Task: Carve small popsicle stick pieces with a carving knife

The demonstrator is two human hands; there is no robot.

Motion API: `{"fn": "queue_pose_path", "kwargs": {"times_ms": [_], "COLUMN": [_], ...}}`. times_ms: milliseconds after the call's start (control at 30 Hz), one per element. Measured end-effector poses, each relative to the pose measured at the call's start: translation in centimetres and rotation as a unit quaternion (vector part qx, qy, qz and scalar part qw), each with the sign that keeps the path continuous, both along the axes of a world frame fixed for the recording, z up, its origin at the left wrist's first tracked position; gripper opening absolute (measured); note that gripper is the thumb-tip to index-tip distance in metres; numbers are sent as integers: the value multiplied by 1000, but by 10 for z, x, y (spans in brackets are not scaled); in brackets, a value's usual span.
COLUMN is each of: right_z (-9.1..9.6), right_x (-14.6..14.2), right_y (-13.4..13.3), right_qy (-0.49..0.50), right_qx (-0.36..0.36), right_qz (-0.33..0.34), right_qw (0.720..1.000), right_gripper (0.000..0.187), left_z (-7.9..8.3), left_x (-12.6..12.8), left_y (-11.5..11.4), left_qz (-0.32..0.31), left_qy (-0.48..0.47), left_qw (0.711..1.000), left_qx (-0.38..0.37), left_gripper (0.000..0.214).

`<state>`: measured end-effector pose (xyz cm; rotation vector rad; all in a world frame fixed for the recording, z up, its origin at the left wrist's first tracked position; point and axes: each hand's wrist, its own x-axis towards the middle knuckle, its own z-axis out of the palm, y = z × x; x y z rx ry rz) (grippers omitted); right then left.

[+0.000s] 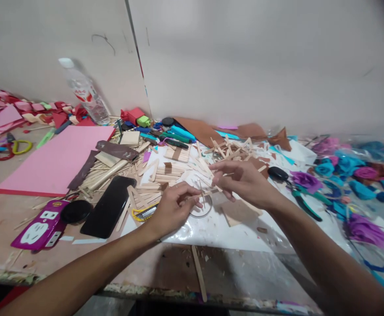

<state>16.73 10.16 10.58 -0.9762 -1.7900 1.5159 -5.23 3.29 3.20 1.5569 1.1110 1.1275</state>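
Note:
My left hand (175,206) is closed, its thumb and fingertips pinching a thin wooden stick (203,196) held upright. To its right hovers my right hand (238,181), thumb and forefinger drawn together; what sits between them is too small to make out. Below the fingers a thin round ring (208,213) lies over the white sheet (192,230). Popsicle sticks (168,174) are laid in rows just beyond my left hand. A yellow box cutter (146,213) rests beside that wrist. Under my right hand lies a flat piece of thin wood (240,212).
Left are a black phone (108,208), a purple power strip (40,226), pink paper (58,153) and a water bottle (88,96). Loose sticks (234,149) pile at the back. Green-handled pliers (305,204) and paper flowers (368,228) lie right. One stick (198,272) reaches toward the front edge.

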Motion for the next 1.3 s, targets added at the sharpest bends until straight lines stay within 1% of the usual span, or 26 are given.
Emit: {"fn": "queue_pose_path", "kwargs": {"times_ms": [133,233,300,367,433,700,867,1033,1300], "right_z": [1,1,2,4,4,0,-4,-8,-9], "right_x": [1,-3,-6,-8,-9,-10,-10,-9,-10], "right_y": [-9,-15,-18,-21,-23,-24,-21,-19,-18], "right_qy": [26,42,41,32,26,37,46,35,-3], "right_qx": [-17,-37,-42,-44,-48,-69,-97,-93,-90], "right_qz": [8,17,17,16,20,19,24,26,5], "right_qw": [999,998,998,998,998,997,994,995,996], "right_gripper": [43,47,47,45,44,43,45,44,53], "left_z": [0,3,4,5,4,4,3,2,-3], "left_x": [-3,-3,-3,-3,-4,-6,-7,-6,0], "left_y": [-3,-5,-6,-7,-7,-6,-7,-6,-5], "left_qz": [10,8,7,11,15,30,34,39,64], "left_qy": [74,116,167,224,261,274,269,241,168], "left_qw": [994,984,968,943,923,910,908,920,946], "left_qx": [83,133,187,246,282,311,319,307,269], "left_gripper": [17,19,22,24,24,23,23,23,21]}}
